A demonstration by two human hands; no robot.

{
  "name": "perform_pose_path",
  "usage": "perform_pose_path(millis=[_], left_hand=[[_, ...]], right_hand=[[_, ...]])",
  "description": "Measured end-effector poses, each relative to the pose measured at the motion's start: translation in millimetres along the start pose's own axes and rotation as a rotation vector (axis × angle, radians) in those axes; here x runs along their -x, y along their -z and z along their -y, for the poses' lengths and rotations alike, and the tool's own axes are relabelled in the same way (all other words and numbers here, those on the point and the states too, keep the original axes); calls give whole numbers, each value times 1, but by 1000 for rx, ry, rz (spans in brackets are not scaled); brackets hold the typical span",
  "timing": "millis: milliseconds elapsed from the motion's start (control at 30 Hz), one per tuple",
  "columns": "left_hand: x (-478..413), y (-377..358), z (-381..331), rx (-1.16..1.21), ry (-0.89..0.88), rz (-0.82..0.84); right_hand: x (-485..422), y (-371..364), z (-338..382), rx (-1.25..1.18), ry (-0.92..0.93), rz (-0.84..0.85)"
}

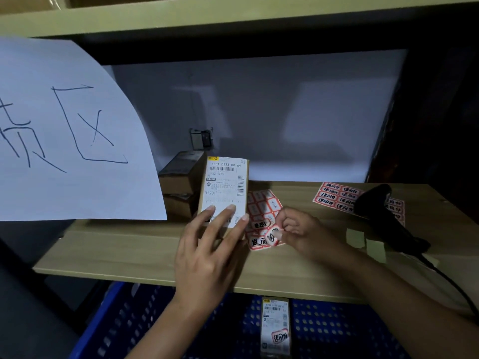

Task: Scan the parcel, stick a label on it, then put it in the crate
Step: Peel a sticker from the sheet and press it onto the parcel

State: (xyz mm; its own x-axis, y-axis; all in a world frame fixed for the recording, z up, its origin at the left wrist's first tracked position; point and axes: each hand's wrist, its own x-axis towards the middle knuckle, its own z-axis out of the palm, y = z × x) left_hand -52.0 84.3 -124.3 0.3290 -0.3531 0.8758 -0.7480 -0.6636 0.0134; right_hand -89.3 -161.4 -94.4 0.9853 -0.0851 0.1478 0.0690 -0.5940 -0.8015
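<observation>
Here the left hand (207, 244) lies flat, fingers spread, pinning the parcel (224, 195) on the shelf (129, 244), steadying it while the right hand (293, 229) pinches a red label (272, 235) peeling from the near sticker sheet (261, 211).

Dim, soft, wide-angle edge distortion

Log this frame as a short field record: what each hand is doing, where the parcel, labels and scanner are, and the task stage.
left hand: fingers flat on the parcel, holding it on the table
right hand: pinching a red label above the sticker sheet
scanner: lying on the table at right, on a second sticker sheet
crate: blue, below the table edge, holds one labelled parcel
stage: label not yet on the parcel
</observation>
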Motion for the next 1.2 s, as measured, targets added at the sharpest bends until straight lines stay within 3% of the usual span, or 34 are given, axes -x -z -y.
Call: perform_pose_path(millis=[133, 200, 333, 467, 1033, 1100, 1200], left_hand=[[-4, -5, -7, 32, -17, 29], [-9, -8, -13, 45, -37, 33], [-18, -20, -31, 92, -88, 22], [-24, -28, -50, 148, -106, -4], [-34, -30, -60, 277, -73, 31], [-36, -30, -57, 286, -44, 10], [-40, -27, -55, 271, -37, -32]], right_hand=[[7, 28, 28, -288, 2, -225], [7, 45, 52, -322, 63, -221], [4, 66, 100, -119, 113, -52], [-2, 70, 119, 97, 78, 4], [13, 66, 115, 355, 21, -305], [12, 60, 107, 294, -93, -337], [11, 48, 93, -170, -225, -221]])
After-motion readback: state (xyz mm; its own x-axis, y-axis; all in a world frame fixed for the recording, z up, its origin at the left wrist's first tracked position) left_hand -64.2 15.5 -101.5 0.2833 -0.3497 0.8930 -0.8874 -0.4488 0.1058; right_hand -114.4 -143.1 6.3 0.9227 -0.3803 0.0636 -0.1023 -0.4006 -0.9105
